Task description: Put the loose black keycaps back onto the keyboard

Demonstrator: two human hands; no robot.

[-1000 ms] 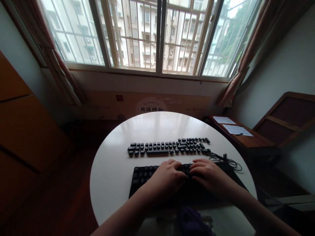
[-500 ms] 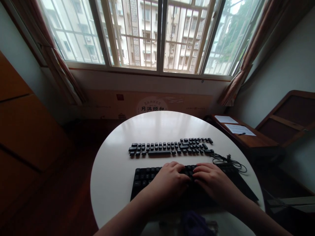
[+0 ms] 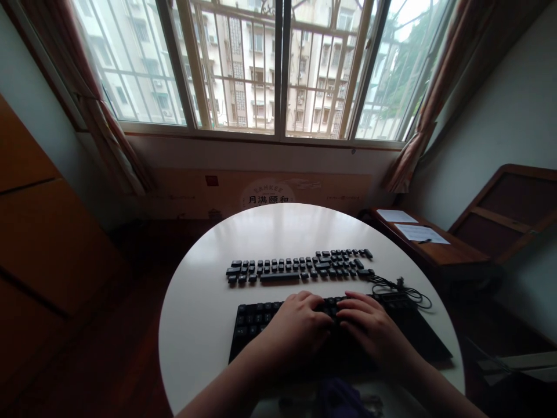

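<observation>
Left fingers [image 3: 310, 301] and right fingers [image 3: 355, 305] stay bent over the keyboard [image 3: 251, 319] — gripping or not, I cannot tell.

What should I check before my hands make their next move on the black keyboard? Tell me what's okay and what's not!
1. Black rectangular keyboard on the round white table: ok, it lies flat.
2. Left hand and right hand at the keyboard: ok, both over its back middle.
3. Small loose black plastic keycaps within sight: ok, in rows behind the keyboard.
4. No keycaps left loose: not ok, many lie on the table.
5. Thin black bundled cable apart from the right hand: ok.
6. Keycap pinched in fingers: cannot tell, too dark.
</observation>
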